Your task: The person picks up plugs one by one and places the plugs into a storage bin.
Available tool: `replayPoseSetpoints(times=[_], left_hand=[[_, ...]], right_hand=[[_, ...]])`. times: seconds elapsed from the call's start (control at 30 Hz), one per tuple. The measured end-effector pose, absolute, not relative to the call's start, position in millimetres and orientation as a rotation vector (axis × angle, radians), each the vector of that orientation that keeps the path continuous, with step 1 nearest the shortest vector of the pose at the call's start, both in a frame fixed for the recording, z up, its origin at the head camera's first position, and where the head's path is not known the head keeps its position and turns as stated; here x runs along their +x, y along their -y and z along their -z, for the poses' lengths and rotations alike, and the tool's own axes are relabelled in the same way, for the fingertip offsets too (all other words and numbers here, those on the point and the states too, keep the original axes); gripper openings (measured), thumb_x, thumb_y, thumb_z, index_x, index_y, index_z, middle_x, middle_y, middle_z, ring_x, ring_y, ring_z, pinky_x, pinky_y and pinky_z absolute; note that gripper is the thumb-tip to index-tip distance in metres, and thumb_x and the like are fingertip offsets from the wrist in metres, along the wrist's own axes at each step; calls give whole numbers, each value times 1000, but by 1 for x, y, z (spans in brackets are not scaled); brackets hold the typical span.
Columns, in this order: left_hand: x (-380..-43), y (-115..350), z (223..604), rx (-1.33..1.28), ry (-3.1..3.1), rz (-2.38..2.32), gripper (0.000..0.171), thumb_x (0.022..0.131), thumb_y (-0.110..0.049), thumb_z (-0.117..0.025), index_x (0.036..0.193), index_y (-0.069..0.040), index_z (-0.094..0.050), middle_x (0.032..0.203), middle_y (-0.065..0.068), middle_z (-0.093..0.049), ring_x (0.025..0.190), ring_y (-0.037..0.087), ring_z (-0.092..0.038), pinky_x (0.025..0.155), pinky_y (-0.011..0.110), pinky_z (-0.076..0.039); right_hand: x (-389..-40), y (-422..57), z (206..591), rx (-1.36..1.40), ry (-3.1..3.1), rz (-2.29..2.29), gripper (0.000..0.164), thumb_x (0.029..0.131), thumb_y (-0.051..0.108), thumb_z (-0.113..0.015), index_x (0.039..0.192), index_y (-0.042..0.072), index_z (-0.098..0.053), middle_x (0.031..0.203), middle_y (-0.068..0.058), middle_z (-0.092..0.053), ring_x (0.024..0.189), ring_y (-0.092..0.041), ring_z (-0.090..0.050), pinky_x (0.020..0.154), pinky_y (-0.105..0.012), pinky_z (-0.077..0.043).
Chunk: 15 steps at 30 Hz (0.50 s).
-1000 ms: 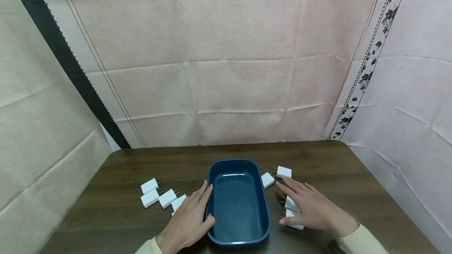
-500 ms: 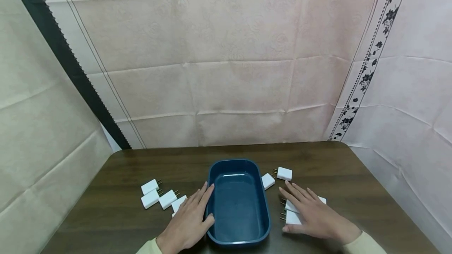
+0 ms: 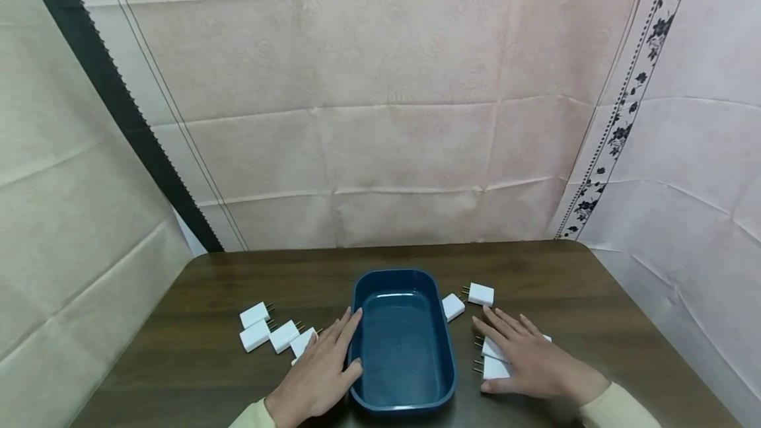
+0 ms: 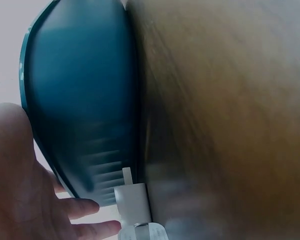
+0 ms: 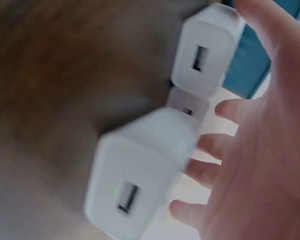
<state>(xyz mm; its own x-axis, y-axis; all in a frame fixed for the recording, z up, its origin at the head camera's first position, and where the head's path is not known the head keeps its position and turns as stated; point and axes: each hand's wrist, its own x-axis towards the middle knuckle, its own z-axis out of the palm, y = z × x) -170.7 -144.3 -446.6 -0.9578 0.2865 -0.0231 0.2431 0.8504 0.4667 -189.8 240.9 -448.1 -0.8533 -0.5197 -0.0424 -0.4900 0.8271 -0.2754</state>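
Observation:
A dark blue rectangular plastic tray [image 3: 404, 349] stands in the middle of the table. My left hand [image 3: 318, 372] rests along its left rim, fingers straight, with the thumb over the edge. In the left wrist view, one white plug-in charger [image 4: 132, 204] lies by those fingertips. Right of the tray my right hand [image 3: 532, 362] spreads over several white chargers [image 3: 496, 368], partly hiding them, its fingers extended. Seen from the right wrist, a charger with a USB slot [image 5: 127, 185] shows large beside the fingers. The right hand grips nothing.
Several white chargers [image 3: 255, 335] lie in a loose group left of the tray. Two more, one being a charger [image 3: 481, 294] with its prongs leftward, lie by the tray's far right side. The brown wooden table [image 3: 297, 269] ends at a cloth backdrop [image 3: 410, 150].
My right hand has drawn back slightly and to the right, leaving the far right charger uncovered. A charger edge now shows behind its fingers. My left hand and the tray stay put.

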Motion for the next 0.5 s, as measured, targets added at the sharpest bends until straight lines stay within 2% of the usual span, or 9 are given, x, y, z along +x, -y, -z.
replayPoseSetpoints(times=[0.3, 0.5], left_hand=[[-176, 144, 447, 397, -2931, -712, 74, 98, -38, -51, 164, -26, -18, 169, 5, -25, 152, 36, -32, 113, 76, -19], [-180, 144, 447, 390, -2932, -714, 76, 97, -38, -51, 164, -28, -17, 168, 5, -27, 152, 36, -33, 113, 76, -19]], right_hand=[[-180, -245, 437, -555, -2826, 323, 106, 76, 75, -68, 158, 18, -35, 166, -18, -27, 148, -48, -30, 96, -84, -30], [-173, -243, 431, -418, -2799, 284, 103, 78, 71, -69, 158, 15, -35, 166, -20, -27, 145, -53, -33, 93, -76, -42]])
